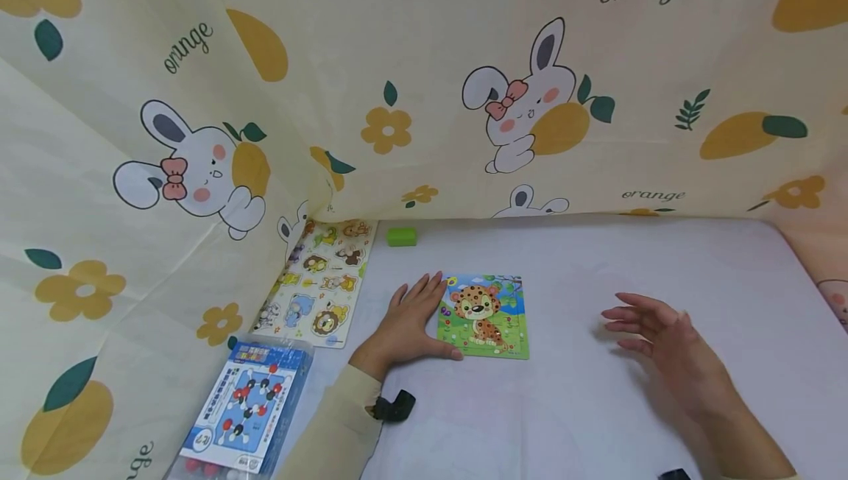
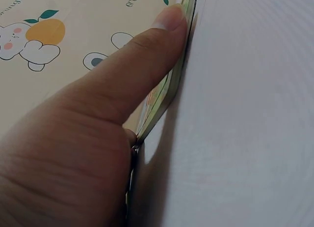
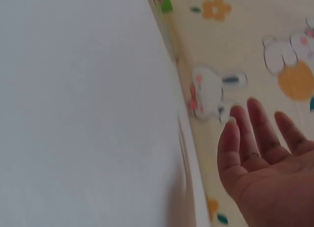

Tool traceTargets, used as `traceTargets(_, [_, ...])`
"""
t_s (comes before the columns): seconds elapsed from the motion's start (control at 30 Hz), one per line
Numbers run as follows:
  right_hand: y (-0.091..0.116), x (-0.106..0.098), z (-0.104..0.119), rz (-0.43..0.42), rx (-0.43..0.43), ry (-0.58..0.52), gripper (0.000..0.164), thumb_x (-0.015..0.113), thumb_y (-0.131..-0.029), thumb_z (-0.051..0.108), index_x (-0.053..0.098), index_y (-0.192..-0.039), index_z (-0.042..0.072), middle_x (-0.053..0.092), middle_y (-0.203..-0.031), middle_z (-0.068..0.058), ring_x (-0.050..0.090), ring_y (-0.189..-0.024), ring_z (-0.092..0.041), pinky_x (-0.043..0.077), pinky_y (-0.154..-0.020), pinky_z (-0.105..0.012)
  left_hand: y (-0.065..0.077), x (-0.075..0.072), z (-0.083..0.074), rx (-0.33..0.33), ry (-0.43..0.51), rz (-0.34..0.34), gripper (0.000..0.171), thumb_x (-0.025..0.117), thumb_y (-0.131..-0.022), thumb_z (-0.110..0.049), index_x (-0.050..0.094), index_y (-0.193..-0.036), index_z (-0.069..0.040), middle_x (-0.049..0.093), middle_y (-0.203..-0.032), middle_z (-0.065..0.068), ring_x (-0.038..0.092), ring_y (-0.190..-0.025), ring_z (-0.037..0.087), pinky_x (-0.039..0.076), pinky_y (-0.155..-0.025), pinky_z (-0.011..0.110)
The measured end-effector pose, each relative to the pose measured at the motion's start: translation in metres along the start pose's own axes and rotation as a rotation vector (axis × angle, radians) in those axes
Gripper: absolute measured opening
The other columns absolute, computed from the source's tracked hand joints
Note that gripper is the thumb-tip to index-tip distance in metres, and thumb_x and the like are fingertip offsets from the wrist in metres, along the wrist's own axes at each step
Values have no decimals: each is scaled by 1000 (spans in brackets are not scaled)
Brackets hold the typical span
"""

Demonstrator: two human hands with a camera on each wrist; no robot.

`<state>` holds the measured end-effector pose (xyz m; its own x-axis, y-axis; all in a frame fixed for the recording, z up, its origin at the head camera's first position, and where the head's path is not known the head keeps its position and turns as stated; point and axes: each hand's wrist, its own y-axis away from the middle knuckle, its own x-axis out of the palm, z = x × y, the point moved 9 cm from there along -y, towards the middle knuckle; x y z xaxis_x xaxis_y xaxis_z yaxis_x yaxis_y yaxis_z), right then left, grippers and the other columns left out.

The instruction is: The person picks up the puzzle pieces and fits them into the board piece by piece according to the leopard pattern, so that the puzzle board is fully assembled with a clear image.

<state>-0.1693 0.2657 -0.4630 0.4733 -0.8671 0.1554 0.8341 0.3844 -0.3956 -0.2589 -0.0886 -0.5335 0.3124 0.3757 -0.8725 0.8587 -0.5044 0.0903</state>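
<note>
A square jigsaw puzzle [image 1: 482,316] with a cartoon leopard on a green and blue ground lies flat on the white table. My left hand [image 1: 407,327] rests at its left side, fingers stretched along the left edge and thumb along the near edge. The left wrist view shows the thumb [image 2: 152,55] straight against the thin side of the puzzle [image 2: 164,92]. To the right, well apart from the puzzle, my right hand [image 1: 669,355] hovers over the table with palm turned inward. Its fingers are loosely extended and hold nothing, as the right hand [image 3: 270,158] in its wrist view confirms.
A green block [image 1: 401,237] sits near the back curtain. At left lies an animal puzzle board [image 1: 324,285], partly under the curtain [image 1: 424,82]. Nearer stands a clear plastic box [image 1: 241,406] with a molecule picture on its label. The white table [image 1: 570,406] spreads between the hands.
</note>
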Motion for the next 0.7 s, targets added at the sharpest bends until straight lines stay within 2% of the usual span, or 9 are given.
traceTargets(0.1, [10, -14, 9, 46, -56, -109, 70, 5, -119, 37, 25, -167, -10, 52, -159, -24, 53, -144, -31, 49, -111, -35, 1, -1, -1, 5, 11, -3, 137, 85, -73, -81, 21, -176, -15, 7, -182, -4, -1, -166, 18, -3, -131, 54])
traceTargets(0.17, [17, -24, 14, 49, -62, -134, 70, 8, -120, 39, 22, -169, -8, 48, -162, -24, 50, -148, -30, 47, -114, -34, 1, -2, -2, 10, 17, -5, 137, 86, -74, -80, 22, -175, -14, 8, -182, -3, 0, -166, 20, -3, -131, 55])
traceTargets(0.23, [24, -35, 19, 46, -69, -132, 69, 11, -120, 40, 20, -169, -7, 46, -164, -24, 48, -149, -29, 46, -115, -34, 2, -3, -2, 12, 17, -7, 137, 86, -74, -79, 22, -175, -14, 9, -182, -3, 1, -166, 20, -2, -131, 55])
traceTargets(0.33, [37, -58, 24, -25, -52, -34, 67, 13, -120, 39, 24, -170, -4, 50, -163, -19, 51, -148, -25, 48, -111, -30, 1, -3, -2, 15, 14, -8, 136, 86, -74, -79, 22, -175, -14, 9, -182, -3, 1, -166, 20, -2, -131, 55])
traceTargets(0.37, [41, -66, 25, -21, -70, -32, 66, 14, -120, 37, 22, -170, -6, 49, -164, -20, 50, -148, -26, 47, -111, -30, 1, -2, -2, 13, 11, -4, 137, 85, -74, -80, 21, -175, -15, 8, -182, -3, 0, -166, 19, -3, -131, 54])
traceTargets(0.43, [50, -85, 26, -77, -61, 12, 64, 17, -121, 35, 25, -170, -5, 53, -162, -18, 53, -146, -24, 49, -109, -28, 1, -1, -1, 8, 6, 1, 137, 85, -74, -80, 19, -176, -16, 6, -182, -4, -1, -166, 18, -3, -131, 53])
traceTargets(0.5, [60, -105, 24, -182, -31, 57, 62, 25, -120, 37, 31, -169, -1, 58, -158, -13, 58, -141, -21, 50, -105, -26, 1, 0, -1, 3, 2, 3, 137, 85, -74, -80, 19, -176, -16, 6, -182, -5, -2, -166, 17, -4, -131, 52])
traceTargets(0.63, [81, -138, 12, -435, 110, 190, 59, 37, -118, 41, 43, -168, 11, 67, -148, 0, 66, -128, -12, 51, -98, -20, 1, 0, 0, -2, 4, 4, 137, 85, -74, -80, 19, -176, -17, 6, -182, -5, -3, -165, 16, -5, -130, 50])
traceTargets(0.7, [87, -141, 8, -472, 177, 299, 54, 35, -119, 38, 45, -167, 17, 69, -143, 7, 65, -125, -6, 49, -96, -16, 1, 0, 0, -4, 10, 3, 137, 85, -74, -80, 19, -176, -17, 6, -182, -5, -2, -165, 16, -5, -130, 50])
